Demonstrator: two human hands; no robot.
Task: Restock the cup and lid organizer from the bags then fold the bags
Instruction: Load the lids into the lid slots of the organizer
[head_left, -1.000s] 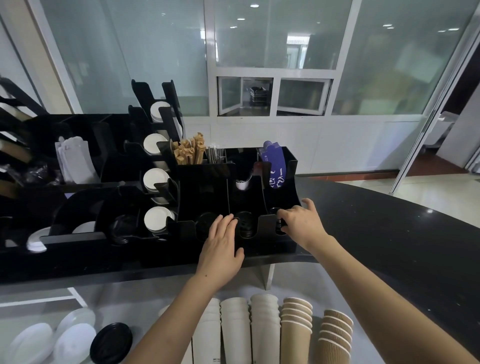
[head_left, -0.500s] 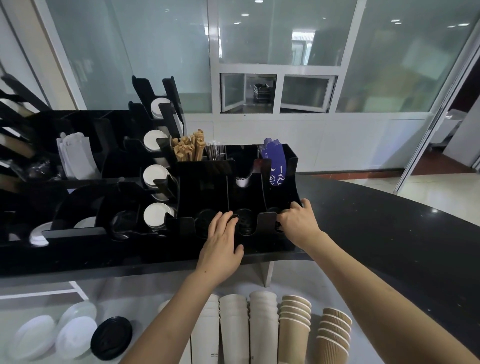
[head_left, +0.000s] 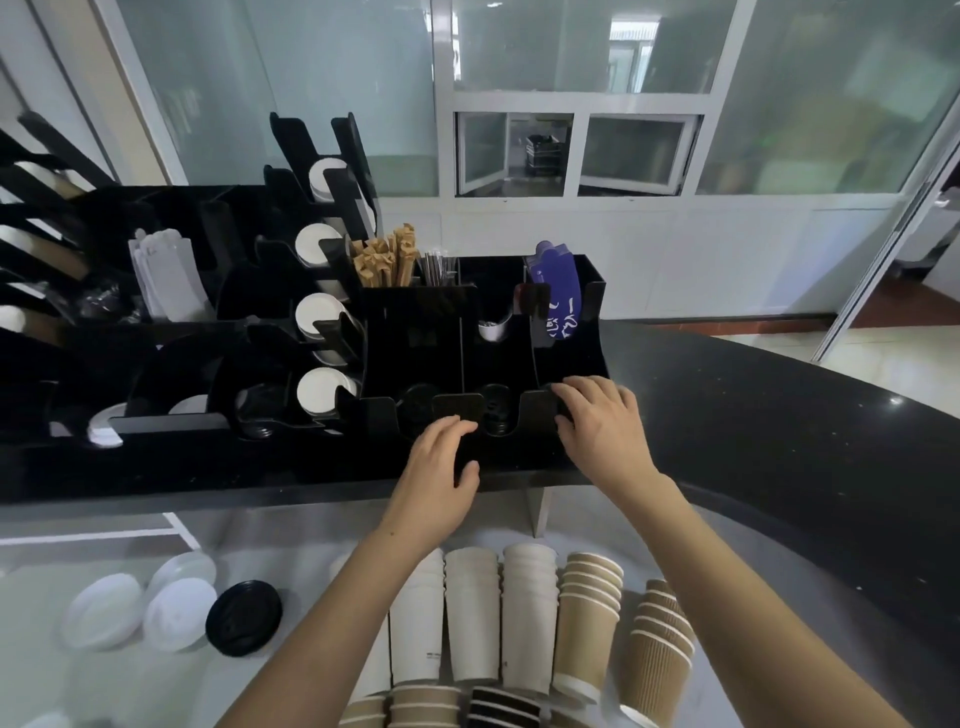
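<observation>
Since the earlier frames the left hand (head_left: 441, 467) has curled its fingers a little more over the organizer's (head_left: 415, 332) front lip, and the right hand (head_left: 597, 421) has barely shifted. The left hand grips the low front tab between two lid slots, thumb below and fingers over the top. The right hand's fingers curl over the front right corner, at three o'clock from the left hand.

The organizer sits on the black desk (head_left: 779, 441) near its front edge. It looks like stiff, smooth acrylic, likely slippery and moderately heavy when loaded; the thin tabs could snap, so the base or side walls seem the safer hold.

At six o'clock from the hands, paper cups (head_left: 470, 613) stand stacked on the lower shelf: light and easily crushed, so best held around the stack. Loose lids (head_left: 179, 616) lie at eight o'clock. No bags are in view.
</observation>
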